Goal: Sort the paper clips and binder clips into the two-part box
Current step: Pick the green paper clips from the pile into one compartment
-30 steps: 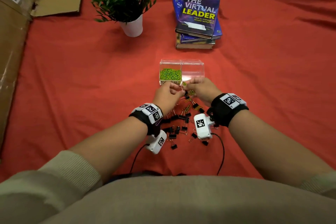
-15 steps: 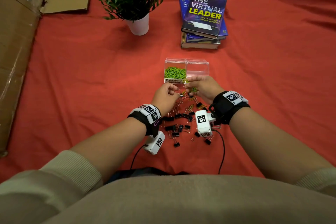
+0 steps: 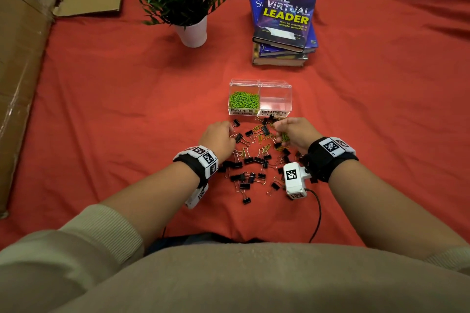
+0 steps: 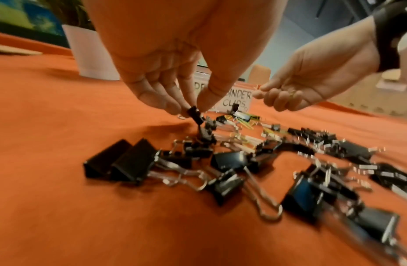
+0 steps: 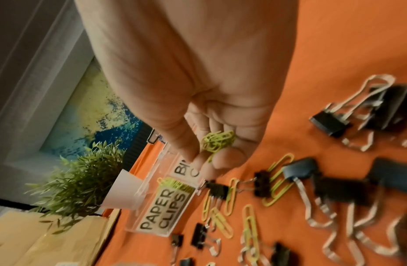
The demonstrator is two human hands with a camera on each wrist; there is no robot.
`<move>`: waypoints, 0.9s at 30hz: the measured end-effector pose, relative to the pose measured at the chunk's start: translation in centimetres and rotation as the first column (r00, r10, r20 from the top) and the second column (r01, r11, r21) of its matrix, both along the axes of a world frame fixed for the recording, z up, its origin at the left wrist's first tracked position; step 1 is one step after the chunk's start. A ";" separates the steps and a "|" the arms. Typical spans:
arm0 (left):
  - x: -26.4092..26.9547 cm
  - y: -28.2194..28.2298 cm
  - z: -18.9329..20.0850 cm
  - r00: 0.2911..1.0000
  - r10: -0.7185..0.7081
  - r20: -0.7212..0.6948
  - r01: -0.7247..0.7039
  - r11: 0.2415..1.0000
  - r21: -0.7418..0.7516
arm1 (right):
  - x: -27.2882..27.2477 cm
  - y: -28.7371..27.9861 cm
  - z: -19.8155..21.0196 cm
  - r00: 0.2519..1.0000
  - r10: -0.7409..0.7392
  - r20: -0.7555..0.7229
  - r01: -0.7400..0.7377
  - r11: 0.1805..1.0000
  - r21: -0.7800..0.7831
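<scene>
The clear two-part box stands on the red cloth; its left part, labelled PAPER CLIPS, holds green paper clips, and the right part, labelled BINDER CLIPS, looks empty. Black binder clips and loose green paper clips lie mixed in front of it. My left hand pinches a small black binder clip at the pile's left edge. My right hand cups a bunch of green paper clips in its curled fingers, just in front of the box.
A potted plant stands at the back left and a stack of books at the back right. Cardboard lies along the left edge. Red cloth covers the surface all around.
Both hands have come apart and drawn back from the box. The left hand has moved left to a binder clip; the right hand still holds green paper clips.
</scene>
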State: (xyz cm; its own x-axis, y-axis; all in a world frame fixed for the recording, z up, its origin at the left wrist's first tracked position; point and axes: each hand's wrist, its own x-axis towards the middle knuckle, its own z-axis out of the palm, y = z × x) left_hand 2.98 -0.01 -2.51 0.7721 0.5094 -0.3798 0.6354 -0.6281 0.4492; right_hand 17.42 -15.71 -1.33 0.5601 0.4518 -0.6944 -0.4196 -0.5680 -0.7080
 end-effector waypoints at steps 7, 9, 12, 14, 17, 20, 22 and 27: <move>0.0 -1.5 -0.4 0.962 -0.271 0.037 0.259 0.948 0.186 | -0.5 -1.3 -1.3 0.797 0.490 0.353 -0.320 0.838 -0.442; 0.2 -2.1 -0.7 0.938 -0.342 -0.056 0.345 0.908 0.239 | -0.9 -1.3 -1.5 0.708 0.602 0.368 -0.362 0.758 -0.543; 0.2 -2.6 -1.2 0.927 -0.341 -0.156 0.373 0.880 0.293 | -1.2 -1.1 -1.7 0.634 0.682 0.364 -0.393 0.689 -0.609; 0.2 -2.7 -1.4 0.929 -0.334 -0.162 0.369 0.880 0.298 | -1.1 -1.0 -1.7 0.644 0.676 0.358 -0.388 0.692 -0.608; 0.1 -3.0 -1.5 0.933 -0.331 -0.143 0.359 0.886 0.294 | -1.1 -1.5 -1.8 0.676 0.645 0.357 -0.374 0.717 -0.588; -0.1 -3.2 -1.4 0.940 -0.313 -0.137 0.341 0.893 0.293 | -1.6 -2.1 -2.1 0.636 0.684 0.358 -0.392 0.686 -0.613; -0.1 -3.3 -1.4 0.945 -0.293 -0.147 0.325 0.901 0.287 | -1.8 -2.0 -2.3 0.606 0.709 0.360 -0.397 0.662 -0.636; 0.2 -3.3 -1.3 0.962 -0.192 -0.192 0.228 0.955 0.188 | -2.5 -1.7 -2.5 0.574 0.754 0.320 -0.432 0.611 -0.664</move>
State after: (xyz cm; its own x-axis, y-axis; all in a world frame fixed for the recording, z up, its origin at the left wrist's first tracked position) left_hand 3.21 -3.30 -3.82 0.8034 0.4236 -0.4185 0.5342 -0.8231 0.1925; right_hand 14.96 -17.38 -3.79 0.6094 0.5294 -0.5903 0.4967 -0.8352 -0.2362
